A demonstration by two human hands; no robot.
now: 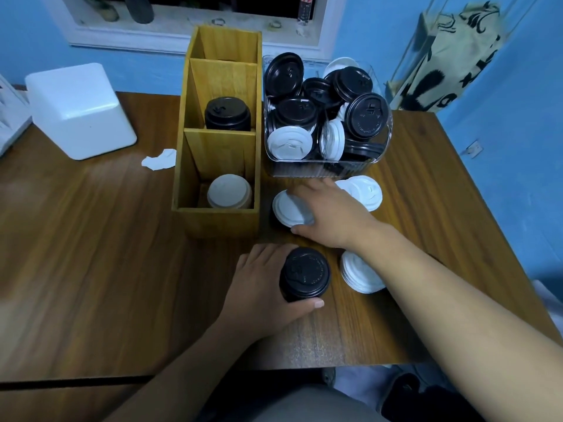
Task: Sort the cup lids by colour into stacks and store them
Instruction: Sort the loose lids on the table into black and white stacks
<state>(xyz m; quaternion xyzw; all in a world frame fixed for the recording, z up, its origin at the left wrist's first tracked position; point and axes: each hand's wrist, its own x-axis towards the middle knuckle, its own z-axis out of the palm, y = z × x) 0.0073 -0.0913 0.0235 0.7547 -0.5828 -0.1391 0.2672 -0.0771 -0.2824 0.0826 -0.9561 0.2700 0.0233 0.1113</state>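
Sitting on a brown table (91,254) is a tall wooden box (219,220) with three slots in a row. Just right of the box stands a clear tub (304,169), full of mixed lids (367,115), black and white. Well left of the box is a white block (79,111). The right hand (332,214) is just right of the box's near end, and its thumb and fingers clamp the edges of a white lid (289,208). The left hand (262,287) is in front of the box's near right corner, with its fingers and thumb curled round a black stack (304,274). Farther right of the box, partly under the right arm, lies a white stack (359,274). A loose lid (365,190) lies right of the box too. Inside the box, the middle slot holds black lids (227,115) and the near slot holds white lids (228,191). A paper scrap (158,159) lies just left of the box.
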